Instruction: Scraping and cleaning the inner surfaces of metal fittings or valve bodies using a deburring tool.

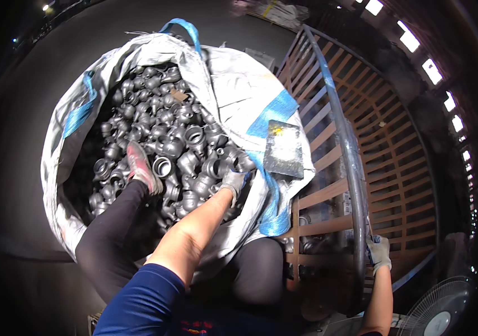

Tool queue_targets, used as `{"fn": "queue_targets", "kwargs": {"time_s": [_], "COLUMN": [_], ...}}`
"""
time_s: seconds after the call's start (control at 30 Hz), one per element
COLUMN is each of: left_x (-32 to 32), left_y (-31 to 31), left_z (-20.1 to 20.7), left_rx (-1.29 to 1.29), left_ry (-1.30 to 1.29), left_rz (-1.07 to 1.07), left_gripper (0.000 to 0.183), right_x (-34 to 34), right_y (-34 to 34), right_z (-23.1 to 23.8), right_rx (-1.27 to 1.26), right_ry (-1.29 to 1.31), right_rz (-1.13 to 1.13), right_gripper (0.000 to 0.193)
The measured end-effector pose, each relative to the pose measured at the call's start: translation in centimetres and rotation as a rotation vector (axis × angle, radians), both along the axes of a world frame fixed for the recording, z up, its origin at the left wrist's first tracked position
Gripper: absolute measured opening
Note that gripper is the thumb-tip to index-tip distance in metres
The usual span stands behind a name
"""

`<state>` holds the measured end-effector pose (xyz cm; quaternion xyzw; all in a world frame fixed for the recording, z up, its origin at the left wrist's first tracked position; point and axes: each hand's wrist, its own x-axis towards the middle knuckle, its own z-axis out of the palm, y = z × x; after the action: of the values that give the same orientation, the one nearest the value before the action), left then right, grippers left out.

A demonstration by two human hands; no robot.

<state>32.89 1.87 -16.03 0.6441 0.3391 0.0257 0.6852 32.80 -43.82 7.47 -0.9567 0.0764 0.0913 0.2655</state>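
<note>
My left hand, in a grey work glove with blue fingertips, reaches into a big white woven bulk bag. Its fingers curl down at the pile of dark grey metal pipe fittings, close to the bag's right inner wall; what they hold is hidden. My right hand, gloved alike, is closed at the thick blue-grey top rail of the metal cage on the right. My foot in a red and grey shoe stands on the fittings inside the bag.
Blue lifting straps hang from the bag's rim, with a worn label pouch beside one. The slatted cage stands against the bag's right side. A fan is at lower right. A brown scrap lies on the fittings.
</note>
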Motion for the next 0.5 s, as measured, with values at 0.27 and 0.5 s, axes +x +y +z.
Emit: {"fn": "queue_targets", "kwargs": {"time_s": [0.27,0.5], "left_x": [0.5,-3.0], "left_y": [3.3,-0.8], "left_z": [-11.8,-0.6], "left_rx": [0.717,0.58], "left_ry": [-0.105,-0.011], "left_rz": [0.277,-0.178], "left_gripper": [0.028,0.042], "right_x": [1.7,0.1], "right_y": [4.5,2.5], "right_z": [1.7,1.8], "right_rx": [0.235,0.194], "right_ry": [-0.16,-0.259], "right_rz": [0.21,0.175], "right_gripper": [0.01,0.016]}}
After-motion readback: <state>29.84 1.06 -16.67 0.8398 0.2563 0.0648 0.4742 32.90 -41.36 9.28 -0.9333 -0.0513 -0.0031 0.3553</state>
